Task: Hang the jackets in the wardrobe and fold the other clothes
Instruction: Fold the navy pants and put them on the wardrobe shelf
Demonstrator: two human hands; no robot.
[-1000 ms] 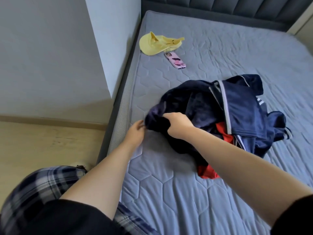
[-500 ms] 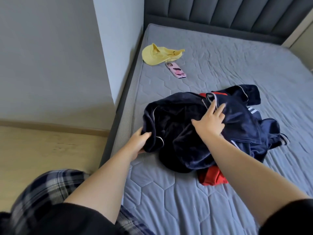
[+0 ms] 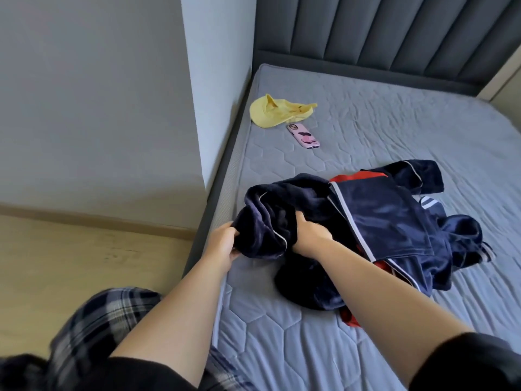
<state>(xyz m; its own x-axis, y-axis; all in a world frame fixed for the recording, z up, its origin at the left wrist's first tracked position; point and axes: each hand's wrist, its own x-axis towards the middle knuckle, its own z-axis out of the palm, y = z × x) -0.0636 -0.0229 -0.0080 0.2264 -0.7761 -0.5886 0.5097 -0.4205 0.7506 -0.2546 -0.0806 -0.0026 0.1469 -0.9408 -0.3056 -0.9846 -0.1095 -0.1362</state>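
Note:
A heap of dark navy velvet clothes [image 3: 375, 230] with pale piping lies crumpled on the grey quilted mattress [image 3: 282, 342], near its left edge. Red fabric [image 3: 352, 317] shows under the heap at the front and at the back. My left hand [image 3: 222, 244] grips the left end of the navy garment. My right hand [image 3: 310, 235] grips a fold of the same garment just to the right, its fingers buried in the cloth.
A yellow cap [image 3: 276, 110] and a pink phone [image 3: 303, 135] lie farther up the mattress by the wall. A dark padded headboard [image 3: 394, 38] stands at the back. Wooden floor [image 3: 84, 263] lies to the left of the bed.
My right hand has come back from the top of the heap to the left part of the navy garment and closed on a fold. My left hand still holds the left end.

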